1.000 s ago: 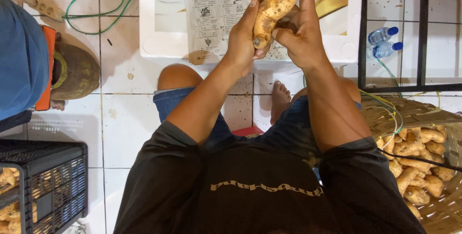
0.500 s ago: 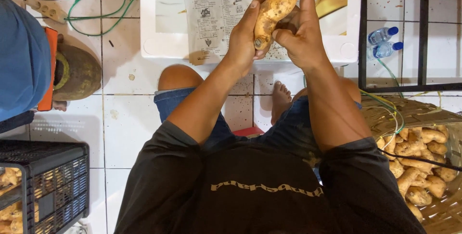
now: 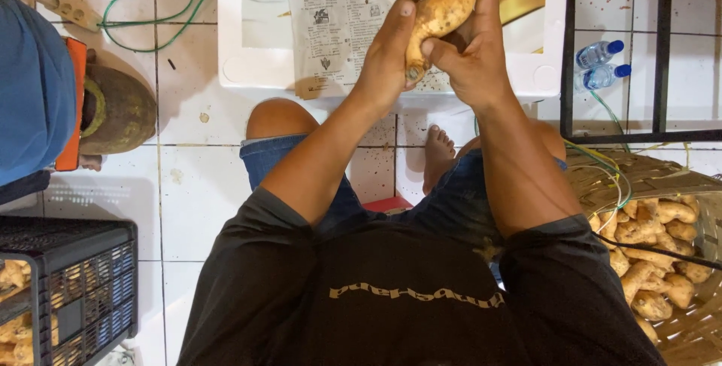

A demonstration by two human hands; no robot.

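We grip a tuber (image 3: 438, 18) in both hands: left hand (image 3: 391, 50) fingers and right hand (image 3: 470, 54) fingers closed round it. Beyond the fingers, white tray (image 3: 256, 35) holding printed paper (image 3: 338, 12); basket (image 3: 699, 328) of tubers right.

Counted items, head view:

- Hands: two, the left hand (image 3: 387, 54) and the right hand (image 3: 472, 50).
- Tuber held between both hands: one (image 3: 438, 18).
- Plastic water bottles with blue caps: two (image 3: 599, 65), lying side by side.
- Woven basket: one (image 3: 681, 185), filled with tubers too heaped to count exactly.
- Black plastic crate: one (image 3: 68, 291).
- White tray: one (image 3: 248, 35).
- Printed paper sheet: one (image 3: 338, 12).
- Green cable: one (image 3: 143, 5).
- Bare foot: one (image 3: 438, 157).
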